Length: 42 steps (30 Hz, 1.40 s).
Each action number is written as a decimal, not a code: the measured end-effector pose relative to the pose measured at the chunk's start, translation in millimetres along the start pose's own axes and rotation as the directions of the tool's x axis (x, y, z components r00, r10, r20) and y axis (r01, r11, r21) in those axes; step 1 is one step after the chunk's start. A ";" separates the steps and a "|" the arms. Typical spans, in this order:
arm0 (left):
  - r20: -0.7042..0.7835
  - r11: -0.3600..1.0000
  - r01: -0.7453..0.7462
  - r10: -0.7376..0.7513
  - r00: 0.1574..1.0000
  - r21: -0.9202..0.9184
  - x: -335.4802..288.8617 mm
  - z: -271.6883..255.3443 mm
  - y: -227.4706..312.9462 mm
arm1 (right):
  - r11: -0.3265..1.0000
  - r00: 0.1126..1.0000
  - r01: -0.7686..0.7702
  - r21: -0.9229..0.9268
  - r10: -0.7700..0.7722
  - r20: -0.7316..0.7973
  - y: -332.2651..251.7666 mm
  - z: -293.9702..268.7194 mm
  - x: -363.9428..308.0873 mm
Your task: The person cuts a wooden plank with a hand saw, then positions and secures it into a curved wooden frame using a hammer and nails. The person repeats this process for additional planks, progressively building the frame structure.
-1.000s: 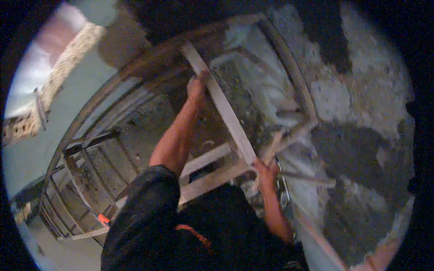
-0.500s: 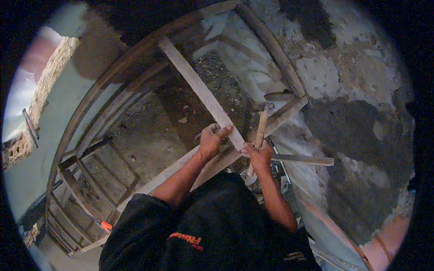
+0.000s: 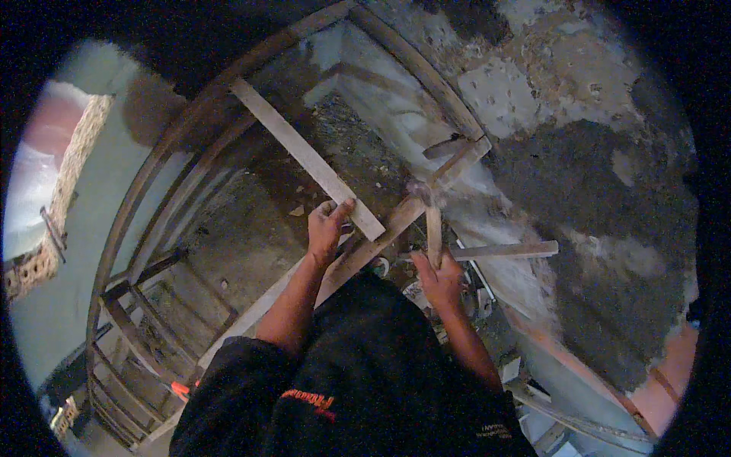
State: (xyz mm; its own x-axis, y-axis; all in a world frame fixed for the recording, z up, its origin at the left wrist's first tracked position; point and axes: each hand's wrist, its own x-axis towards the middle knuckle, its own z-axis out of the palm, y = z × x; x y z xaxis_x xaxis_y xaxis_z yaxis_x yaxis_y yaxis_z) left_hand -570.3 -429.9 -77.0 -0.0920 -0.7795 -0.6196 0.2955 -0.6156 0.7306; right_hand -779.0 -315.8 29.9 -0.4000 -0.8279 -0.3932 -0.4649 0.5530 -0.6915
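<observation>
My left hand (image 3: 326, 232) pinches the pale wooden slat (image 3: 293, 145) near its lower end, thumb on top; the slat slants across the wooden frame (image 3: 415, 61). My right hand (image 3: 439, 280) wraps around a hammer (image 3: 434, 231), its head blurred at the near beam (image 3: 400, 216).

- On my feed, I see a patchy wall (image 3: 586, 183) at right, dark grey beside paler stretches.
- Left, I make out a pale green wall (image 3: 91, 259) beside a bright, rough-edged area (image 3: 46, 167).
- Below, I see dim, debris-strewn floor (image 3: 236, 228).
</observation>
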 end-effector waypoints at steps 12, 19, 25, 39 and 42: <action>-0.031 0.988 -0.133 0.135 0.990 0.076 1.5 0.3 -6.5 | 0.961 0.957 0.272 -0.052 -0.264 0.123 93.5 7.7 -9.7; -0.056 0.988 -0.151 0.153 0.987 0.035 0.1 1.9 -10.7 | 0.896 0.904 0.426 0.129 -0.428 -0.012 114.6 33.9 -11.5; -0.044 0.967 -0.209 0.217 0.975 0.144 3.3 0.0 -12.4 | 0.887 0.883 0.458 -0.052 -0.447 0.144 101.3 30.2 -8.6; -0.094 0.956 -0.263 0.252 0.963 -0.134 14.1 43.3 -16.6 | 0.995 0.978 0.022 0.094 -0.041 0.206 170.4 17.4 -38.5; -0.171 0.954 -0.298 0.300 0.938 0.038 30.3 55.0 -17.2 | 0.992 0.978 0.129 -0.013 -0.125 0.167 197.3 14.7 -42.2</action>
State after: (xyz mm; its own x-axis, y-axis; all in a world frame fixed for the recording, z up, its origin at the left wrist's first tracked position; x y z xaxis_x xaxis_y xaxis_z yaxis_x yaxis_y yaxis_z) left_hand -630.5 -449.3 -92.6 0.1647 -0.8966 -0.4110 0.2733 -0.3589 0.8925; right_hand -842.2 -173.2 -98.9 -0.2015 -0.8944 -0.3993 -0.5224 0.4429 -0.7286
